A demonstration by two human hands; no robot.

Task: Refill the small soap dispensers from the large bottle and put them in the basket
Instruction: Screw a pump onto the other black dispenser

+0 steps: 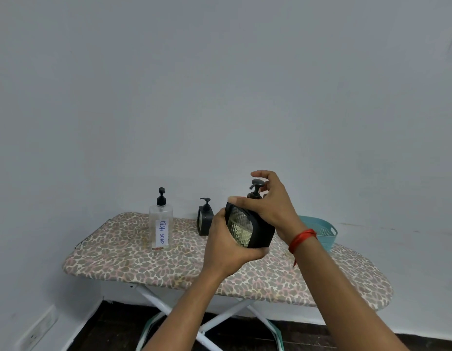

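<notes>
A small black-framed soap dispenser [247, 228] with a ribbed clear panel is held above the ironing board [123, 259]. My left hand [227, 245] grips it from below and the left side. My right hand [269, 202] wraps over its top, fingers curled around the black pump head [256, 184]. A second small black dispenser [205, 219] stands on the board behind. The large clear bottle [161, 224], labelled DISH SOAP with a black pump, stands upright to the left. The teal basket [322, 231] sits at the back right, partly hidden by my right wrist.
The board has a leopard-print cover and white crossed legs [220, 323]. It stands against a plain pale wall. A wall socket [34, 334] is low at the left. The floor below is dark.
</notes>
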